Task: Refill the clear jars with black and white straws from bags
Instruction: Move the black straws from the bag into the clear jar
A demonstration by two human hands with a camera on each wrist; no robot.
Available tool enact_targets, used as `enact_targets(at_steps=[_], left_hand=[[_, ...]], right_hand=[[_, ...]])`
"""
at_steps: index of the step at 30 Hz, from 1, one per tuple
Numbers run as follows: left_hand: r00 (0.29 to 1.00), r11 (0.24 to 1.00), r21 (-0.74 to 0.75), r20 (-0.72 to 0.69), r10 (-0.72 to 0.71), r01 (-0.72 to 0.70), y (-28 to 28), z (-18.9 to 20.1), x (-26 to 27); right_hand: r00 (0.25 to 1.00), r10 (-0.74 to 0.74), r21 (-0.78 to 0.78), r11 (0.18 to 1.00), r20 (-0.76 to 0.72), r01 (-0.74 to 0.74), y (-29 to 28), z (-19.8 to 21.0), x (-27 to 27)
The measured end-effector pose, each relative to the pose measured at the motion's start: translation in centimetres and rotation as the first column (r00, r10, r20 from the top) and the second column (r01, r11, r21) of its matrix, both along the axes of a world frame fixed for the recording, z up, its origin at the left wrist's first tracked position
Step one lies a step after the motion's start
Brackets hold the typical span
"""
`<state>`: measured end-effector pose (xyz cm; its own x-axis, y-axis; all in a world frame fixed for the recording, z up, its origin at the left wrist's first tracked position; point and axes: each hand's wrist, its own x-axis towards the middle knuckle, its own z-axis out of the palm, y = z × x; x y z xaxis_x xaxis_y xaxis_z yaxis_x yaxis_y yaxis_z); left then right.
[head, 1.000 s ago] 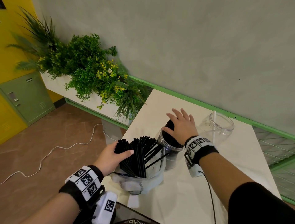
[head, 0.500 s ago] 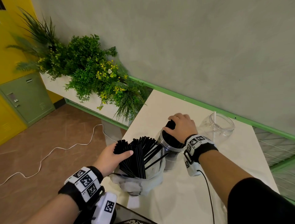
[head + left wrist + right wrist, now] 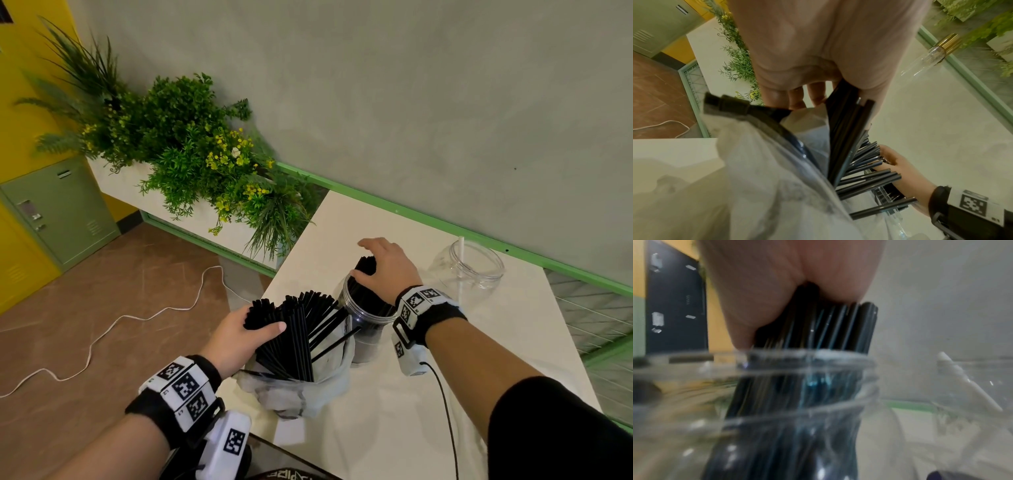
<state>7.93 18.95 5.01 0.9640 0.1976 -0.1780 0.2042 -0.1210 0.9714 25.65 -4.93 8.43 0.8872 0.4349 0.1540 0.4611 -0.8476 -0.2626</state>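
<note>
A clear jar (image 3: pixel 368 329) packed with black straws (image 3: pixel 365 265) stands mid-table. My right hand (image 3: pixel 368 262) curls over the top of that bundle, thumb on its left side; the right wrist view shows the palm and thumb (image 3: pixel 740 331) round the straw tops (image 3: pixel 818 327) above the jar rim (image 3: pixel 797 356). In front of it a clear plastic bag (image 3: pixel 308 394) holds a fanned bunch of black straws (image 3: pixel 301 329). My left hand (image 3: pixel 263 318) grips a handful of them near their tops (image 3: pixel 844 123). A second clear jar (image 3: pixel 469 274) at the back right holds one white straw (image 3: pixel 461 251).
The white table (image 3: pixel 394 428) ends just left of the bag, with floor and a white cable (image 3: pixel 102 329) below. A planter of green plants (image 3: pixel 191 164) stands at the back left. A black cord (image 3: pixel 445 404) runs from my right wrist across the table.
My right hand's fingers, spread flat on the jar's straws a second ago, have curled down round the top of the bundle. The left hand has kept its grip on the bag's straws.
</note>
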Motion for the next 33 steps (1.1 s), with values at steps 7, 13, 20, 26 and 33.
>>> enact_targets(at_steps=[7, 13, 20, 26, 33], left_hand=[[1.0, 1.0, 0.02, -0.009, 0.004, -0.004, 0.0, -0.2, 0.1], [1.0, 1.0, 0.017, -0.006, 0.008, -0.008, 0.1, -0.2, -0.1], [1.0, 1.0, 0.013, -0.008, -0.002, 0.002, -0.1, 0.0, -0.1], [0.999, 1.0, 0.019, -0.029, -0.013, 0.014, -0.1, -0.2, 0.0], [0.999, 0.999, 0.034, -0.042, -0.001, 0.003, -0.2, -0.1, -0.1]], right_hand=[[0.998, 0.018, -0.114, 0.993, -0.059, -0.025, 0.3, 0.3, 0.4], [0.991, -0.068, 0.183, 0.982, 0.113, 0.047, 0.1, -0.2, -0.4], [0.967, -0.206, 0.19, 0.966, 0.147, 0.177, -0.2, -0.6, -0.4], [0.977, -0.153, 0.13, 0.982, 0.147, 0.134, -0.7, -0.5, -0.2], [0.986, -0.133, 0.165, 0.979, 0.097, 0.116, -1.6, -0.3, -0.4]])
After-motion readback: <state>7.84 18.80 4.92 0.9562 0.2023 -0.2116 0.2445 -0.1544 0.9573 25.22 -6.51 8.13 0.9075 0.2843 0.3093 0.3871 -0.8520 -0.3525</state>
